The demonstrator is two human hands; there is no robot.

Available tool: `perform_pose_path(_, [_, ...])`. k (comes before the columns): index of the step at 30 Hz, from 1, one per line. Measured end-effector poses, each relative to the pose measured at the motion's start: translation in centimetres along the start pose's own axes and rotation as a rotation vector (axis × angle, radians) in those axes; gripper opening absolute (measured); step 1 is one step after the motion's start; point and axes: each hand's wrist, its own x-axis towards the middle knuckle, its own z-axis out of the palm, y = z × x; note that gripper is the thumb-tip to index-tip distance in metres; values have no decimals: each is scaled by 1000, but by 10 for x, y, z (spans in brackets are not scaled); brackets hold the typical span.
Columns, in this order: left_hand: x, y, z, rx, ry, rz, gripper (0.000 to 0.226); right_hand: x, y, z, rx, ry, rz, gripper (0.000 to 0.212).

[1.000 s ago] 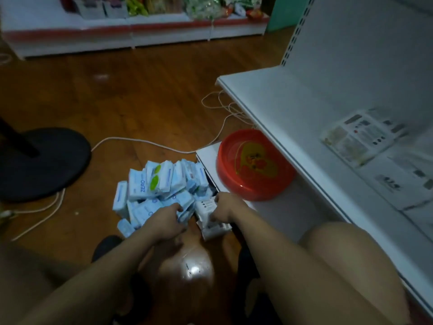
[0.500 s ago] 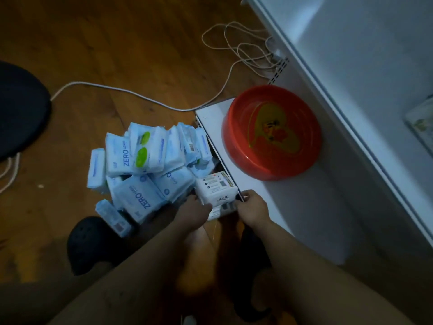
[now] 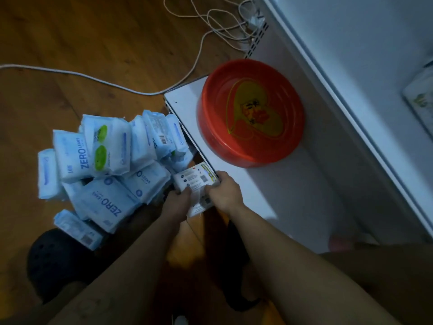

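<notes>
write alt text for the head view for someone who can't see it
A person's left hand and right hand hold a white pack by the edge of a low white shelf, beside a pile of blue packs on the wooden floor. A red basin sits on the shelf.

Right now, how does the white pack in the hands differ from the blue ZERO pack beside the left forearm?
The white pack bears small print; the blue ZERO pack, large lettering. The left hand and right hand grip the white pack; the blue ZERO pack lies in the pile, unheld. Both are wrapped packs.
</notes>
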Motion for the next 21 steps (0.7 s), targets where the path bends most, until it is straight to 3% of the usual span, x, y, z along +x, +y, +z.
perform_pose_path(4, [-12, 4, -4, -86, 34, -87, 65, -13, 8, 10, 18, -3, 55, 53])
perform_pose_path(7, [-32, 3, -6, -38, 72, -37, 46, -26, 15, 15, 54, 1, 126, 66])
perform_pose_path(9, [-51, 3, -5, -47, 57, -10, 35, -39, 16, 9, 46, 25, 149, 64])
perform_pose_path(12, [-85, 16, -4, -22, 74, 83, 37, -59, 9, -13, 41, 71, 154, 54])
perform_pose_path(17, [-148, 54, -8, -25, 64, 231, 42, -102, -15, -52, 245, 120, 30, 61])
perform_pose_path(21, [-210, 83, 4, 70, 49, 370, 29, -151, -17, -90, 405, 233, -107, 53])
